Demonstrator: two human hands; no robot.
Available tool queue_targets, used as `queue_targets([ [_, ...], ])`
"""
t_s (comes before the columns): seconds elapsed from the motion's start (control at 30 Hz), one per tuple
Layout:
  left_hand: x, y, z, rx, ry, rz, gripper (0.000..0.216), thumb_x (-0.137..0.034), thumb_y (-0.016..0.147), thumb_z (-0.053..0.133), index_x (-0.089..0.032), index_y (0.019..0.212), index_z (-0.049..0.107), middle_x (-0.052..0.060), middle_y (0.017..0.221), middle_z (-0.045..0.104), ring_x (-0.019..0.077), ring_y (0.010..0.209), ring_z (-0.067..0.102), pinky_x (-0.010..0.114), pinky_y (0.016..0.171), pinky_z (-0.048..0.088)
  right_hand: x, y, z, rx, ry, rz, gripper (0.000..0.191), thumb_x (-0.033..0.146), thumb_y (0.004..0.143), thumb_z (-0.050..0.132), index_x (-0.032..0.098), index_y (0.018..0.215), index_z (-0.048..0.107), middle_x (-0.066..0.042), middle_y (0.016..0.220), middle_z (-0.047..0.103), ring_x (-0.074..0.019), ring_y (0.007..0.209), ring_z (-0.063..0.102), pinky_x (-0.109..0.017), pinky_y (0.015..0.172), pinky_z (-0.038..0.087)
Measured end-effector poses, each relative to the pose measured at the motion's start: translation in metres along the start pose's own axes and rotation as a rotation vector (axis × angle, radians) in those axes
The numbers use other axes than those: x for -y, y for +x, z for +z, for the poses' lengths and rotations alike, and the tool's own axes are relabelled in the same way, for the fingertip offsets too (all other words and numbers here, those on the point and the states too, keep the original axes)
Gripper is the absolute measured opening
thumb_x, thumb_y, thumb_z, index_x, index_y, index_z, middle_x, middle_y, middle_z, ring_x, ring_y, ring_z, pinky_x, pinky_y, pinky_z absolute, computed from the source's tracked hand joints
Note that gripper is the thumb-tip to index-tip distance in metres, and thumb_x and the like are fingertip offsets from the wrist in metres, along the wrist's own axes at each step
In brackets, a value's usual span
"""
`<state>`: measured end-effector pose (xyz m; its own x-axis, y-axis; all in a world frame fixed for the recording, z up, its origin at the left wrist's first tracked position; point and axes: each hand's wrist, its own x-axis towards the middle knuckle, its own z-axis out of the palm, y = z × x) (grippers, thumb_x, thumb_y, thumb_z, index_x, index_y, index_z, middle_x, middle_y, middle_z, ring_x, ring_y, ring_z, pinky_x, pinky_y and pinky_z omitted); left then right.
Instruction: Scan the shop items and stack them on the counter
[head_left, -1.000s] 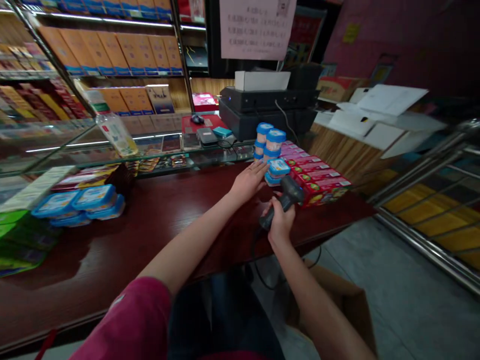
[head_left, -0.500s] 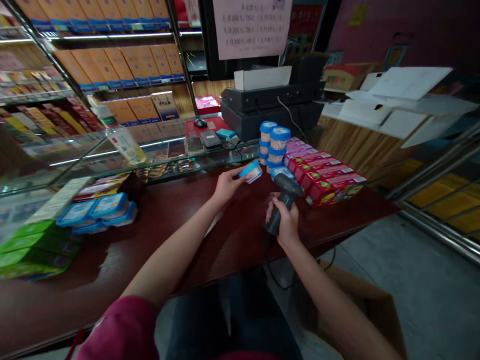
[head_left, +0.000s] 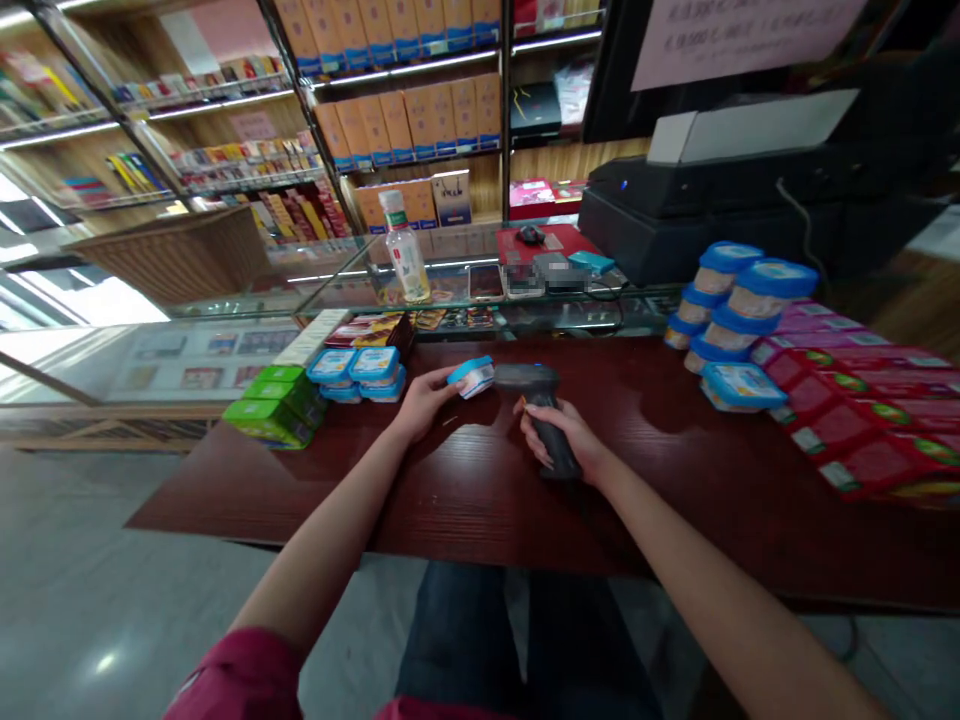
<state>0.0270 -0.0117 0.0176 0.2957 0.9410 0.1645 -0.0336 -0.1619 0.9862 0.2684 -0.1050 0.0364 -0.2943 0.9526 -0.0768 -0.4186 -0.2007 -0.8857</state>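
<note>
Tub (head_left: 471,376): one unit, small and flat with rounded corners, a blue lid over a pale body. It was held clear of the surface (head_left: 675,480) in the left grip (head_left: 424,400), whose fingertips were closed on its near end. Its far end sat just beside the head of the scanner (head_left: 525,378).

Scanner: one unit, black moulded plastic, pistol-shaped. The right grip (head_left: 561,440) was clenched round its handle.

The surface was dark red-brown with a visible wood grain.

- Left side: at least four matching flat tubs (head_left: 354,368) in two low stacks, touching a stack of green boxes (head_left: 270,410).
- Right side: at least four round blue-lidded cups (head_left: 772,285), stacked; one single flat tub (head_left: 739,385); a row of long red cartons (head_left: 862,420), lying side by side.

One clear plastic bottle (head_left: 405,255) stood upright on the glass case behind.
</note>
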Motion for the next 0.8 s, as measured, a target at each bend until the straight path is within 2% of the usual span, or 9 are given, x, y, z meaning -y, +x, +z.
queue_targets([
  [0.43, 0.005, -0.001, 0.002, 0.015, -0.026, 0.026, 0.057, -0.044, 0.077, 0.085, -0.015, 0.124, 0.075, 0.011, 0.126, 0.075, 0.0319, 0.119, 0.070, 0.046, 0.111, 0.049, -0.003, -0.002, -0.002, -0.049, -0.064, 0.013, 0.037, 0.046, 0.074, 0.082, 0.017, 0.091, 0.066, 0.004, 0.058, 0.058, -0.0087, 0.038, 0.047, -0.019, 0.030, 0.037],
  [0.53, 0.007, -0.004, 0.003, -0.028, 0.129, 0.142, 0.048, -0.040, 0.082, 0.080, -0.018, 0.124, 0.076, 0.009, 0.132, 0.072, 0.0328, 0.127, 0.066, 0.047, 0.116, 0.046, -0.003, -0.002, -0.002, -0.056, -0.054, 0.018, 0.041, 0.046, 0.073, 0.083, 0.017, 0.096, 0.066, 0.004, 0.059, 0.059, -0.0088, 0.038, 0.047, -0.019, 0.031, 0.036],
  [0.63, 0.003, -0.014, 0.007, -0.104, 0.398, 0.299, 0.042, -0.030, 0.088, 0.073, -0.026, 0.130, 0.073, 0.003, 0.140, 0.067, 0.0281, 0.134, 0.062, 0.043, 0.121, 0.043, -0.002, -0.002, -0.001, -0.059, -0.028, -0.005, 0.041, 0.046, 0.073, 0.083, 0.018, 0.098, 0.067, 0.005, 0.058, 0.057, -0.0086, 0.037, 0.046, -0.019, 0.031, 0.035],
  [0.7, -0.004, -0.025, 0.009, -0.161, 0.537, 0.408, 0.042, -0.026, 0.092, 0.068, -0.029, 0.134, 0.069, 0.000, 0.142, 0.066, 0.0249, 0.136, 0.060, 0.041, 0.121, 0.043, -0.002, -0.003, 0.002, -0.078, -0.005, -0.032, 0.039, 0.045, 0.073, 0.083, 0.018, 0.098, 0.068, 0.005, 0.057, 0.056, -0.0083, 0.037, 0.044, -0.019, 0.032, 0.035],
  [0.8, -0.021, -0.043, 0.007, -0.237, 0.662, 0.582, 0.040, -0.026, 0.098, 0.061, -0.028, 0.138, 0.066, 0.003, 0.145, 0.064, 0.0230, 0.140, 0.056, 0.042, 0.124, 0.040, -0.004, -0.002, 0.010, -0.090, 0.020, -0.059, 0.036, 0.043, 0.074, 0.083, 0.019, 0.097, 0.068, 0.005, 0.056, 0.055, -0.0085, 0.038, 0.044, -0.019, 0.033, 0.034],
])
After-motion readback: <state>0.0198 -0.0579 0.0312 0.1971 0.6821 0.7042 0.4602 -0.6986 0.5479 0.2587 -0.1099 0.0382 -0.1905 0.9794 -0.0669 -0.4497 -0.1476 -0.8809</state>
